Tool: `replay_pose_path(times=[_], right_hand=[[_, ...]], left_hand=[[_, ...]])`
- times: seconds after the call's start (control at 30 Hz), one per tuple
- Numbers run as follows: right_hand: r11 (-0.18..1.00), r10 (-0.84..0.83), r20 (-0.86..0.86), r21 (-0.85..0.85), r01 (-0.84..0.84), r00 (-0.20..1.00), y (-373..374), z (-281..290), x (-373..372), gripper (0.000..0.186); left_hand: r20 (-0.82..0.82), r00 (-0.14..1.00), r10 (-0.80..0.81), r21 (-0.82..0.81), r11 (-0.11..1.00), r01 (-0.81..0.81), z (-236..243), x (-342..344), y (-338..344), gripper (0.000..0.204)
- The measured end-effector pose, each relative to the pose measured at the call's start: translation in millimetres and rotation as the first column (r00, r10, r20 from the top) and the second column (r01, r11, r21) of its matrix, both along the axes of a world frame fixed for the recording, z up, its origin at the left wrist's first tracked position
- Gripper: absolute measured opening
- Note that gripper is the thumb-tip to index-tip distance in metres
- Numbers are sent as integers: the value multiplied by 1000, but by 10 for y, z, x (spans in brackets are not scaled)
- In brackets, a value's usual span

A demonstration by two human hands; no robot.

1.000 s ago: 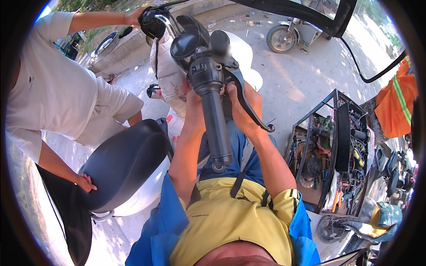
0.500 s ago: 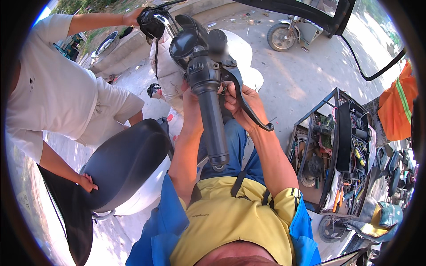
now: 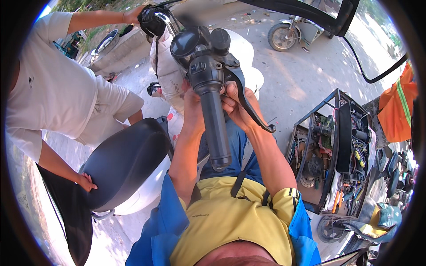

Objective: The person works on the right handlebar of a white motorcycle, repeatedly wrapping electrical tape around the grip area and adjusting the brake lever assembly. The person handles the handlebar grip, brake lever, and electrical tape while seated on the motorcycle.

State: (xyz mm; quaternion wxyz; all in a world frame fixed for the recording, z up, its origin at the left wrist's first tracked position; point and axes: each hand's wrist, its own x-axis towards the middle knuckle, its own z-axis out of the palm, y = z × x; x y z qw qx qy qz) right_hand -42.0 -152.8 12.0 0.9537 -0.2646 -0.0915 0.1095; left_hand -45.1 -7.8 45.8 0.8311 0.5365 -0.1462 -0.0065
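A scooter handlebar with a black rubber grip (image 3: 214, 126) points toward me in the middle of the view. Behind the grip sits its switch housing (image 3: 205, 71), and a black brake lever (image 3: 248, 106) curves down on the right. My left hand (image 3: 194, 104) is on the left of the grip, its fingers mostly hidden behind the bar. Between grip and lever, my right hand (image 3: 241, 105) has thumb and fingers pinched together under the lever's base. Whatever small thing they hold there is hidden.
At left, a person in white (image 3: 57, 93) rests one hand on the black scooter seat (image 3: 128, 164) and the other on the far handlebar end. A metal-framed tool box (image 3: 330, 146) full of tools stands at right, beside an orange cloth (image 3: 396, 108). A three-wheeler's wheel (image 3: 282, 37) is beyond.
The handlebar has shifted slightly right and lower in view. My right fingers have changed their pinch a little, close to the lever base. My left hand stays by the grip.
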Motion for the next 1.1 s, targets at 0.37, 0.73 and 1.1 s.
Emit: replay_pose_path(times=[0.37, 0.73, 1.1], right_hand=[[664, -435, 315, -520, 537, 843, 142, 143, -92, 29], [684, -495, 346, -410, 603, 797, -205, -436, 130, 35], [702, -513, 321, -377, 604, 796, -249, -355, 20, 31]], left_hand=[[278, 955, 100, 308, 933, -187, -135, 213, 30, 24], [-58, 998, 7, 735, 677, 38, -879, -597, 429, 20], [-157, 986, -61, 858, 487, 166, -2530, -1607, 816, 37]])
